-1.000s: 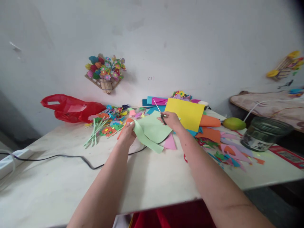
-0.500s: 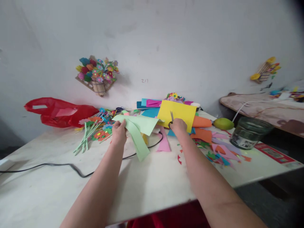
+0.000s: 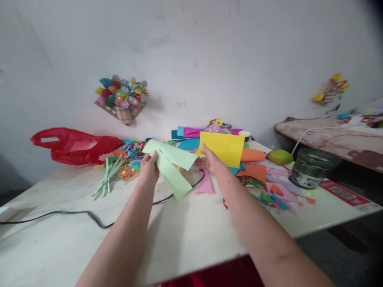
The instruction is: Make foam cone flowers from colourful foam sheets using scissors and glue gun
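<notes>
- Your left hand (image 3: 149, 168) is pinching the light green sheet (image 3: 171, 175) near the frame's centre, thumb and fingers closing on its left end.
- Your right hand (image 3: 212, 161) is reaching in beside the sheet's right end, thumb and fingers standing apart; whether it is touching the sheet, you cannot tell.
- The white tabletop (image 3: 203, 235) is spreading between your forearms, its front edge slanting up toward the right.
- The black cable (image 3: 89, 217) is crossing left of centre and passing behind the sheet.
- At right, the dark jar (image 3: 314, 169) is standing near the table's edge, its contents hard to make out.
- At left, the red bag (image 3: 72, 145) is slumping, something pinkish showing.
- Upper left, the wall holder (image 3: 124, 114) is holding colourful flowers (image 3: 125, 93).
</notes>
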A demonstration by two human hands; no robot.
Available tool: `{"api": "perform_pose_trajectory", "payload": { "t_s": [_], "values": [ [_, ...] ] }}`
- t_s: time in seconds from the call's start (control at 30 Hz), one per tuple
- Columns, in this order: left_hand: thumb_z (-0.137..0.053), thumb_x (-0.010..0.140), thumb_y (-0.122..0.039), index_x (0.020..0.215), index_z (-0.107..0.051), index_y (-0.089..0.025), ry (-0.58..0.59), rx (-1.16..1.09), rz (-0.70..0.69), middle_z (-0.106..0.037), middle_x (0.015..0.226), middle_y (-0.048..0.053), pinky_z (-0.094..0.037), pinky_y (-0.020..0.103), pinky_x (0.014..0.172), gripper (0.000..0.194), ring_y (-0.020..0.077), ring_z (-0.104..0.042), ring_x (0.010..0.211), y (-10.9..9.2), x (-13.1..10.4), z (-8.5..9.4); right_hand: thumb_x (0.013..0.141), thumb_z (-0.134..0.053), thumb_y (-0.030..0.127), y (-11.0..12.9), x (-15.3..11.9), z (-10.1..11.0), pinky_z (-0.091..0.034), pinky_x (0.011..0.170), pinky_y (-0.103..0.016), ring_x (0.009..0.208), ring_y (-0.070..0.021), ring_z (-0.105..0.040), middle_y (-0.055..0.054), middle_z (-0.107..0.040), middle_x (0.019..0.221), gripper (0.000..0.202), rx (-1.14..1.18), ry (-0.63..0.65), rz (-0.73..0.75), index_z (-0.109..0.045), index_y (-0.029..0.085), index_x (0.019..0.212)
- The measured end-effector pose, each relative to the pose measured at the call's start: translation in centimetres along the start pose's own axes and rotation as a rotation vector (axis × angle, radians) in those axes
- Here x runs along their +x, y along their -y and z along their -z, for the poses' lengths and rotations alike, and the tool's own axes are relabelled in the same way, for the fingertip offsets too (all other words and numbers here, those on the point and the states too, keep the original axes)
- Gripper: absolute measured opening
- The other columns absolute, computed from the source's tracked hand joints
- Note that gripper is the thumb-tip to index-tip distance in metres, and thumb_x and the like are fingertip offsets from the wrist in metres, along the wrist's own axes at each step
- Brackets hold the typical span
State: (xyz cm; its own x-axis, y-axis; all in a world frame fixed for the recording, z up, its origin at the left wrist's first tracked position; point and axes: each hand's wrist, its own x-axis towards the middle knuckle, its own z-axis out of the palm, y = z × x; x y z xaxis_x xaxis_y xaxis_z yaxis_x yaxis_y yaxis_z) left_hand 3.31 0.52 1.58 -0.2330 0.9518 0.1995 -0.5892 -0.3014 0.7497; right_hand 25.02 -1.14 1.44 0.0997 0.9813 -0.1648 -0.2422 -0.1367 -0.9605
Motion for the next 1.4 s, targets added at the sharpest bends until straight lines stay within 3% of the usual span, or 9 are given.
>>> {"api": "perform_pose_trajectory", "payload": {
  "t_s": [0.1, 0.17, 0.4, 0.53, 0.77, 0.9, 1.03, 1.27, 1.4],
  "values": [
    [-0.077, 0.063, -0.02, 0.063, -0.052, -0.017, 0.021, -0.012, 0.025, -0.064, 0.064, -0.001, -0.05, 0.02, 0.057, 0.025, 0.01, -0.061, 0.058, 0.0, -0.4, 0.4, 0.08, -0.061, 0.031, -0.3, 0.7, -1.4, -0.051, 0.056, -0.026, 0.061, -0.0145, -0.06, -0.003, -0.063, 0.071, 0.026, 0.132, 0.025, 0.156, -0.056, 0.016, 0.101],
    [-0.075, 0.065, -0.018, 0.064, -0.054, -0.017, 0.038, -0.017, 0.043, -0.065, 0.065, -0.001, -0.05, 0.019, 0.056, 0.021, 0.0095, -0.061, 0.058, -0.1, -0.4, 0.7, 0.077, -0.061, 0.023, 0.3, 0.9, -2.1, -0.05, 0.056, -0.026, 0.062, -0.014, -0.059, -0.003, -0.063, 0.076, 0.028, 0.086, -0.018, 0.246, -0.056, 0.018, 0.104],
    [-0.073, 0.069, -0.02, 0.076, -0.061, -0.015, 0.18, 0.012, 0.093, -0.071, 0.093, 0.008, -0.055, 0.027, 0.066, 0.014, 0.0193, -0.069, 0.08, -0.3, 0.1, 0.1, 0.09, -0.038, 0.036, 5.2, 0.6, 0.6, -0.048, 0.072, -0.028, 0.088, -0.0195, -0.059, -0.007, -0.059, 0.091, 0.049, -0.482, -0.501, 0.832, -0.04, 0.022, 0.137],
    [-0.069, 0.072, -0.019, 0.079, -0.064, -0.014, 0.205, 0.017, 0.116, -0.071, 0.091, 0.01, -0.055, 0.025, 0.064, 0.01, 0.0187, -0.069, 0.075, 0.6, 0.3, -1.1, 0.092, -0.03, 0.032, 4.7, 1.8, 5.0, -0.046, 0.086, -0.034, 0.103, -0.0229, -0.058, -0.014, -0.06, 0.11, 0.056, -0.58, -0.757, 0.644, -0.026, 0.015, 0.146],
    [-0.06, 0.078, -0.015, 0.082, -0.062, -0.015, 0.129, 0.032, 0.194, -0.071, 0.08, 0.008, -0.056, 0.025, 0.061, 0.005, 0.0171, -0.069, 0.069, 2.8, 0.5, -2.3, 0.088, -0.039, 0.027, -0.7, 2.3, 9.3, -0.038, 0.099, -0.041, 0.123, -0.0315, -0.047, -0.02, -0.049, 0.136, 0.056, -0.763, -0.887, 0.279, -0.039, 0.006, 0.14],
    [-0.059, 0.08, -0.016, 0.085, -0.063, -0.014, 0.072, 0.039, 0.205, -0.07, 0.08, 0.009, -0.056, 0.025, 0.062, 0.006, 0.0162, -0.068, 0.069, 3.3, 0.4, -2.0, 0.089, -0.037, 0.029, -0.9, 2.0, 8.9, -0.036, 0.099, -0.041, 0.124, -0.0315, -0.042, -0.02, -0.049, 0.133, 0.058, -0.976, -0.934, 0.429, -0.034, 0.005, 0.142],
    [-0.059, 0.081, -0.016, 0.085, -0.063, -0.014, 0.042, 0.046, 0.214, -0.07, 0.079, 0.01, -0.056, 0.025, 0.064, 0.006, 0.0161, -0.067, 0.069, 3.3, -0.1, -1.5, 0.092, -0.032, 0.03, -0.4, 2.0, 8.3, -0.029, 0.105, -0.038, 0.132, -0.0281, -0.032, -0.017, -0.043, 0.138, 0.056, -1.226, -0.829, 0.708, -0.03, 0.009, 0.145],
    [-0.058, 0.081, -0.015, 0.081, -0.062, -0.013, 0.04, 0.009, 0.224, -0.07, 0.075, 0.008, -0.055, 0.023, 0.063, 0.005, 0.0146, -0.067, 0.068, 2.9, -1.2, -1.8, 0.089, -0.039, 0.03, -1.4, 2.5, 9.6, -0.037, 0.093, -0.043, 0.116, -0.035, -0.046, -0.025, -0.048, 0.127, 0.055, -0.988, -1.059, 0.307, -0.041, -0.001, 0.135],
    [-0.057, 0.081, -0.014, 0.08, -0.062, -0.013, 0.022, -0.001, 0.232, -0.07, 0.074, 0.009, -0.055, 0.023, 0.063, 0.006, 0.0155, -0.068, 0.068, 2.5, -1.8, -2.2, 0.088, -0.04, 0.027, -1.1, 1.9, 9.9, -0.038, 0.088, -0.044, 0.108, -0.0339, -0.048, -0.022, -0.055, 0.117, 0.047, -1.004, -1.127, 0.43, -0.052, 0.005, 0.127]
  ]
}}
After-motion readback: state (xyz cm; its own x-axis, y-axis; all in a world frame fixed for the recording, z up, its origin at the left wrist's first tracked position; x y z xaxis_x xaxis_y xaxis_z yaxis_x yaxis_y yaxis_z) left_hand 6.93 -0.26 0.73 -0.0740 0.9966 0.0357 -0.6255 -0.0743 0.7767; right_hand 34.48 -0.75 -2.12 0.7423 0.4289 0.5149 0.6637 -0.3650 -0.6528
